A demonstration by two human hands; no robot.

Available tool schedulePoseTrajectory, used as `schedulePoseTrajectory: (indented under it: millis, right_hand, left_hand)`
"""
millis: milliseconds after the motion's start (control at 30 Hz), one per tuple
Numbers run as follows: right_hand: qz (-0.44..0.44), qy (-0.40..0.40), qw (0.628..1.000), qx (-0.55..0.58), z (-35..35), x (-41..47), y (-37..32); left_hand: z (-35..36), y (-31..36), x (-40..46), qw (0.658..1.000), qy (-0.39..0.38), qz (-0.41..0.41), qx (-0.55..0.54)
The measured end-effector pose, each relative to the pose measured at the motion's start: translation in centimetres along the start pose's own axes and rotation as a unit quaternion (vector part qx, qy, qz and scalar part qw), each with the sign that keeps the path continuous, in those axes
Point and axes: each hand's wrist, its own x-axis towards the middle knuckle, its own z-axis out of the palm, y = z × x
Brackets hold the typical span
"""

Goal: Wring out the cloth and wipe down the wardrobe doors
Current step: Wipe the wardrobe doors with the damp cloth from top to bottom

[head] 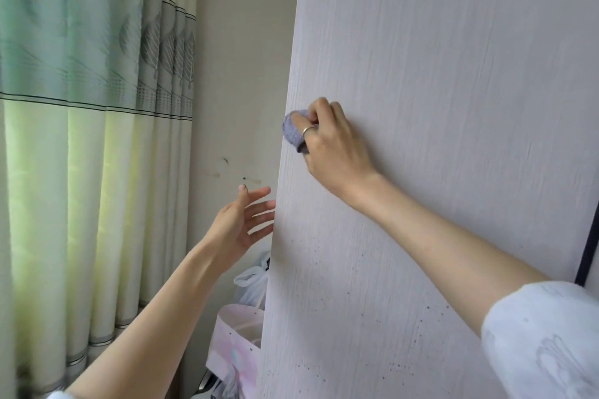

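Right hand (330, 142): fingers curled round a bunched purple cloth (294, 129), pressing it vs the wardrobe door (421, 74); ring on one finger, pale sleeve pushed up the forearm.
Cloth: sat at the door's left edge, abt mid-height, partly hidden under the fingers.
Left hand (241, 223): held nothing, fingers spread and straight, tips right at the door's left edge, lower than the cloth; couldn't tell if they touched.
Door: pale wood-grain, dark specks dotted over its lower part.
Behind left edge: cream wall w/ a few marks, green-and-cream curtain (81, 107) further left.
Below: pink gift bag (235, 343) and a plastic bag (254, 282), tucked beside the door.
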Motion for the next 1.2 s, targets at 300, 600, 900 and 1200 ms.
schedulePoseTrajectory:
  millis: [300, 600, 900, 1200]
  right_hand:
    - [-0.155, -0.095, 0.983, 0.037, 2.2, -11.1, -6.1]
    - [0.033, -0.036, 0.997, 0.057, 0.6, -7.6, -3.9]
    - [-0.086, -0.077, 0.992, 0.059, -0.5, -13.8, -3.9]
    - [-0.067, -0.097, 0.991, 0.068, -1.6, -17.7, -3.6]
  left_hand:
    - [-0.3, -0.6, -1.1, 0.995, -0.011, 0.012, 0.1]
    - [0.2, -1.0, -2.5, 0.988, -0.027, 0.026, 0.153]
    - [1.7, -2.1, -3.0, 0.985, 0.024, 0.047, 0.164]
    - [2.6, -3.2, -3.0, 0.985, 0.087, 0.051, 0.141]
